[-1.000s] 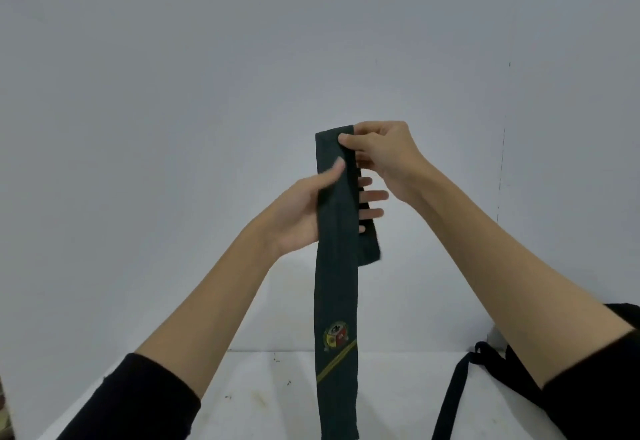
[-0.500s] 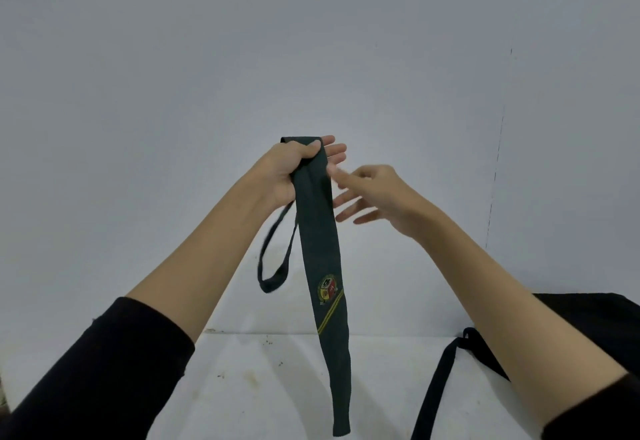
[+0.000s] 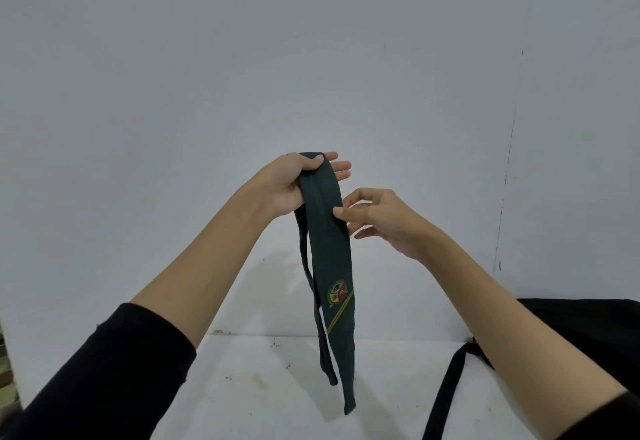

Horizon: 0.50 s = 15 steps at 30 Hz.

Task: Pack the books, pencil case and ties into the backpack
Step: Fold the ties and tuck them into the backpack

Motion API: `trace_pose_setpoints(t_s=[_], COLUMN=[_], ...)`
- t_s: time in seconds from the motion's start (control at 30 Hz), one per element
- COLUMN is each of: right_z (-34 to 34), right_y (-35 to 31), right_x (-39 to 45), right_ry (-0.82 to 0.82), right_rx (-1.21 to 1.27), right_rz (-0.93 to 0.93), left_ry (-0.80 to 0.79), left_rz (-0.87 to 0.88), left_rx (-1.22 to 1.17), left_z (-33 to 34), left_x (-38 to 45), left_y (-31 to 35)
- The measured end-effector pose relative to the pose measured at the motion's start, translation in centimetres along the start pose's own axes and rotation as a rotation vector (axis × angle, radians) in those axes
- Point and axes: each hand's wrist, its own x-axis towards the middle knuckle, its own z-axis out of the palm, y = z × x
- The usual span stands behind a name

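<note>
A dark green tie (image 3: 329, 252) with a crest and a yellow diagonal stripe hangs folded in front of me, above the white table. My left hand (image 3: 294, 185) grips its folded top, thumb pressed on the fabric. My right hand (image 3: 377, 219) pinches the tie's right edge just below, thumb and forefinger on the cloth. Both tails dangle down, the narrow one behind the wide one. The black backpack (image 3: 588, 328) lies at the right edge, partly behind my right forearm, with a black strap (image 3: 446, 394) trailing forward. No books or pencil case are in view.
A white table top (image 3: 263, 387) with small dirt specks meets a plain grey wall (image 3: 242, 76) at the back. A sliver of something brownish (image 3: 5, 363) shows at the far left edge.
The tie's top passed from my right hand to my left. The narrow tail swung from a loose loop at the left to hang straight behind the wide one. My right hand has now closed on the tie's edge.
</note>
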Motion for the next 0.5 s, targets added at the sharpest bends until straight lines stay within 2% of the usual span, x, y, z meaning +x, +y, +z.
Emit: trace_pose_setpoints(t_s=[0.13, 0.23, 0.37, 0.5], right_z=[0.4, 0.9, 1.2, 1.1], right_y=[0.4, 0.8, 1.0, 1.0], right_x=[0.0, -0.2, -0.6, -0.4], right_ry=[-0.048, -0.099, -0.153, -0.139], right_rx=[0.005, 0.106, 0.280, 0.317], right_rz=[-0.014, -0.028, -0.054, -0.065], left_ry=[-0.053, -0.073, -0.065, -0.022], left_rz=[-0.019, -0.012, -0.015, -0.026], left_rx=[0.021, 0.009, -0.018, -0.063], left_z=[0.5, 0.9, 0.6, 0.0], left_x=[0.1, 0.3, 0.5, 0.5], left_y=[-0.2, -0.3, -0.4, -1.0])
